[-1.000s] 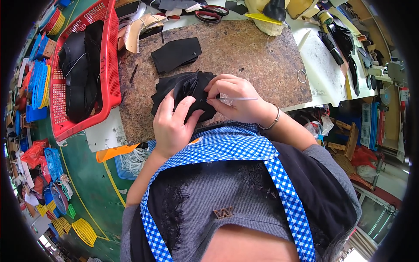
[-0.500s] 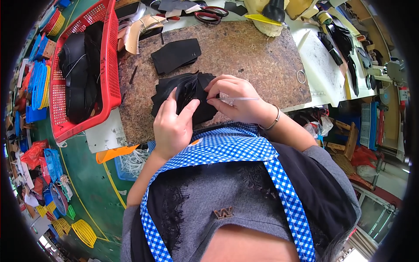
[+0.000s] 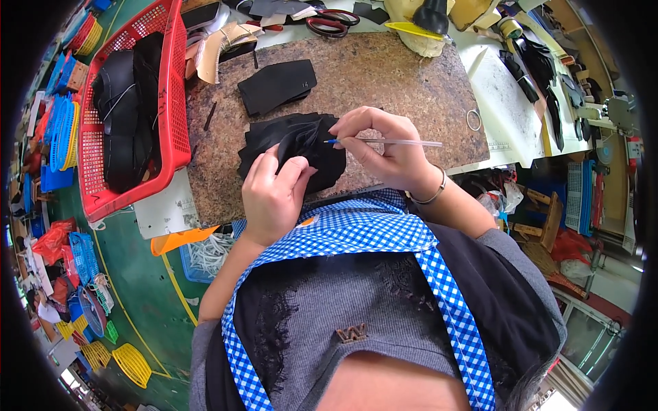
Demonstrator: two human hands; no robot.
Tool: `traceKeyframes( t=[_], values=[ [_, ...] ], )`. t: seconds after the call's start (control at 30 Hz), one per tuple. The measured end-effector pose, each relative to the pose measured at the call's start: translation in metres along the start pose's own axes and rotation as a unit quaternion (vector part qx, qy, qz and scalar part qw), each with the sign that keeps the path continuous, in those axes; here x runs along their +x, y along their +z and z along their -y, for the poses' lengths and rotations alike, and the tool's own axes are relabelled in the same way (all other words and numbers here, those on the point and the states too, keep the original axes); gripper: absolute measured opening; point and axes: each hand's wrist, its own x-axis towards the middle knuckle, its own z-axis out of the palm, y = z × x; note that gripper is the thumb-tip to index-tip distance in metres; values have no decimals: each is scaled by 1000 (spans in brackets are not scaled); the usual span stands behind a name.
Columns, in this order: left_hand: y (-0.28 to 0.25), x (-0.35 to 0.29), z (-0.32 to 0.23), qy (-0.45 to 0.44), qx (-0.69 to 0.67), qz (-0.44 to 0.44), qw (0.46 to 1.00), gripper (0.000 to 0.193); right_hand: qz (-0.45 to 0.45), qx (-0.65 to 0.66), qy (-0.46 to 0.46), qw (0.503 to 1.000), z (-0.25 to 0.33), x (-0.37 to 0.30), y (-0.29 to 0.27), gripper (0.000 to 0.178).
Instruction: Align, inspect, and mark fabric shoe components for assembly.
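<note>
Left hand [image 3: 273,197], its grip pinching thin, flexible black sheets [image 3: 299,140], some fingertips hidden by folds, right hand [image 3: 389,146] grasping a slim clear-barrelled pen [image 3: 426,143], blue tip's contact unclear, sheets stacked on mottled brown board [image 3: 391,79], red perforated plastic basket [image 3: 179,130] cut off above.

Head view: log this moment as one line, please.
left hand: touching black pieces | right hand: holding clear pen, tip over pieces | board: second black stack farther back | left: red basket
</note>
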Motion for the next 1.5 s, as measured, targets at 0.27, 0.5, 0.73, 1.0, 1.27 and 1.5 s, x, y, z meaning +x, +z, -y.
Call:
traceKeyframes(
  t=[0.27, 0.5, 0.73, 1.0, 1.27, 1.5],
  values=[
    [-1, -5, 5, -68, -41, -9, 997, 15, 60, -88, -31, 994, -7, -2, 6, 14],
    [-1, -7, 11, 36, 4, 5, 999, 34, 89, -132, -74, 984, -8, 3, 8, 16],
    [-8, -2, -2, -5, 7, 42, 999, 37, 84, -130, -53, 987, -8, 2, 6, 15],
    [-5, -4, 2, -52, -9, 23, 998, 37, 45, 65, 39, 996, 1, 0, -4, 6],
    [-1, 2, -1, -35, 0, 5, 999, 27, 71, 28, 21, 997, -5, -3, 0, 2],
    [-3, 0, -2, -104, -44, -8, 994, 22, 15, 78, 85, 993, -4, -7, 6, 3]
  ],
)
